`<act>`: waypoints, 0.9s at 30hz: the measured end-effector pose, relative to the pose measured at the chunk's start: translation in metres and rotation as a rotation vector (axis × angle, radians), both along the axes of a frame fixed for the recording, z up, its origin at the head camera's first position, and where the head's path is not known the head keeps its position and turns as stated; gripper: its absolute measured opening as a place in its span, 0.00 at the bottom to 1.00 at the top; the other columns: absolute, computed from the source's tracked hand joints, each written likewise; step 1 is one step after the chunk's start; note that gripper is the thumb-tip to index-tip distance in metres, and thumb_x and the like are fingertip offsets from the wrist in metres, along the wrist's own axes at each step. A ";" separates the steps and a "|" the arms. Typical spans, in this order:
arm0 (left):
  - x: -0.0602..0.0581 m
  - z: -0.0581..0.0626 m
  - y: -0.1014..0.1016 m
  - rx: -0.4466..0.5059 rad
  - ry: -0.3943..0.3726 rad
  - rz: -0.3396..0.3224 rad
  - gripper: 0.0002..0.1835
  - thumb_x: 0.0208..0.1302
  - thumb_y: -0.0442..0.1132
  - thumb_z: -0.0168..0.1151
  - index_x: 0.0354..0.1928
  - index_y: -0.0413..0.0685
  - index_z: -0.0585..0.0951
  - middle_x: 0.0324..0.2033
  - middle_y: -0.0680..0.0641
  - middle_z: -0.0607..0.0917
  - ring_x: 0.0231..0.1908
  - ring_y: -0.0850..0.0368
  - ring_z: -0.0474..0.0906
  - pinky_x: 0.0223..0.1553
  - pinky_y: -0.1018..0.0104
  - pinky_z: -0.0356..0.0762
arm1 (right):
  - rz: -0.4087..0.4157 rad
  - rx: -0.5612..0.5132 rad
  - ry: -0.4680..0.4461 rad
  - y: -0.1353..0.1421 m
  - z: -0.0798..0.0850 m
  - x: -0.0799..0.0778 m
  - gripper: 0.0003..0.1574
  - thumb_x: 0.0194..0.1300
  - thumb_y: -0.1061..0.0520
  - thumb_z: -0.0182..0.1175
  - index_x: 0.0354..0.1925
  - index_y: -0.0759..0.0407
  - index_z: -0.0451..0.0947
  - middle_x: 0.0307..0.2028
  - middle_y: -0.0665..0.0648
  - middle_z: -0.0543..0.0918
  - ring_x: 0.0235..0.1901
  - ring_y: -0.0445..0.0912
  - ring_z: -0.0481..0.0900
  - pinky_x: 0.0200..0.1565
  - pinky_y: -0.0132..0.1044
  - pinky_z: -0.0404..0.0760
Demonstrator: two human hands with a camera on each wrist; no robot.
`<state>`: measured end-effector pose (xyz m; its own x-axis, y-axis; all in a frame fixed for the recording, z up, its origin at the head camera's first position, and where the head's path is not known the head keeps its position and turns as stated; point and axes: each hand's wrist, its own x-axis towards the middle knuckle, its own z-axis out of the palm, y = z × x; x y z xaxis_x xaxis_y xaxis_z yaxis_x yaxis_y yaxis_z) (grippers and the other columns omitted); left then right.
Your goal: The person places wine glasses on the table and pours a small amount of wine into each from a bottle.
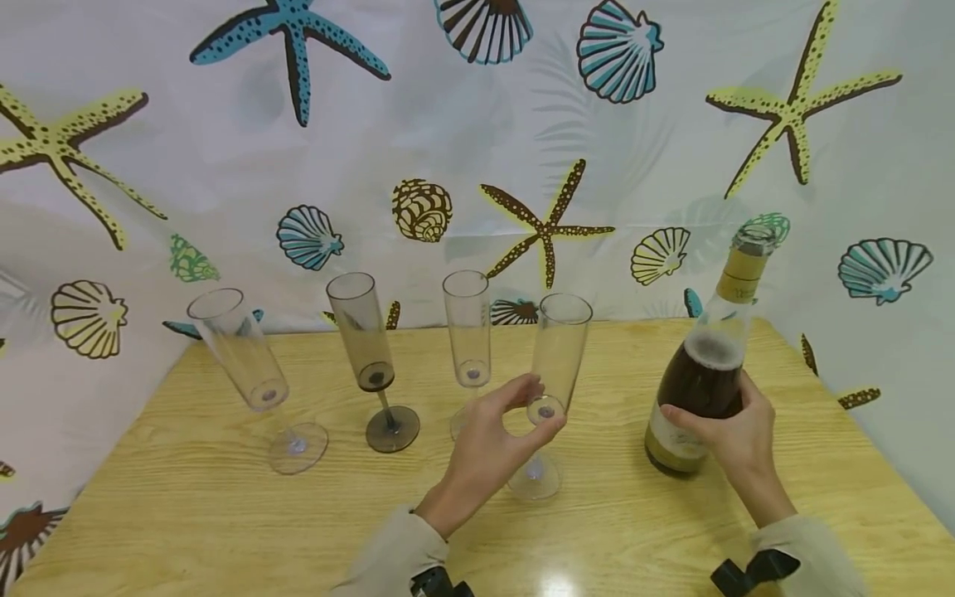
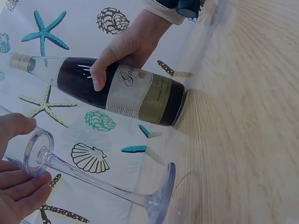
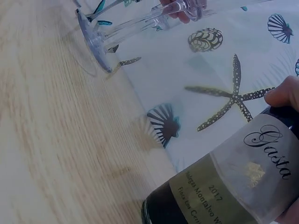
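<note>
My left hand (image 1: 492, 439) holds a clear champagne flute (image 1: 561, 352), thumb and fingers around the bottom of its bowl. In the left wrist view the flute's stem (image 2: 93, 177) and foot show below those fingers. My right hand (image 1: 739, 435) grips a dark wine bottle (image 1: 701, 381) around its body, at the right side of the table. The bottle has no stopper in its mouth, and the liquid reaches its shoulder. Its pale label (image 3: 266, 154) faces the right wrist camera. Whether the bottle's base touches the table, I cannot tell.
Left of the held flute stand a clear flute (image 1: 467, 332), a grey-tinted flute (image 1: 361, 332) and another clear flute (image 1: 239, 352). They share a wooden table (image 1: 186, 514). Behind it hangs a white cloth (image 1: 477, 124) printed with shells and starfish.
</note>
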<state>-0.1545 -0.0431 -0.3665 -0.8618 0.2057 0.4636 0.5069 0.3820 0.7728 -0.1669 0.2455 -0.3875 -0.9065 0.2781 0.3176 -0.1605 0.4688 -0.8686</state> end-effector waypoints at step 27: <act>0.032 -0.002 -0.047 -0.084 0.237 0.013 0.23 0.46 0.37 0.76 0.48 0.40 0.84 0.38 0.49 0.87 0.39 0.58 0.83 0.40 0.61 0.83 | 0.075 0.487 0.426 0.002 0.022 0.033 0.52 0.22 0.60 0.79 0.55 0.62 0.78 0.45 0.62 0.82 0.42 0.54 0.78 0.44 0.19 0.64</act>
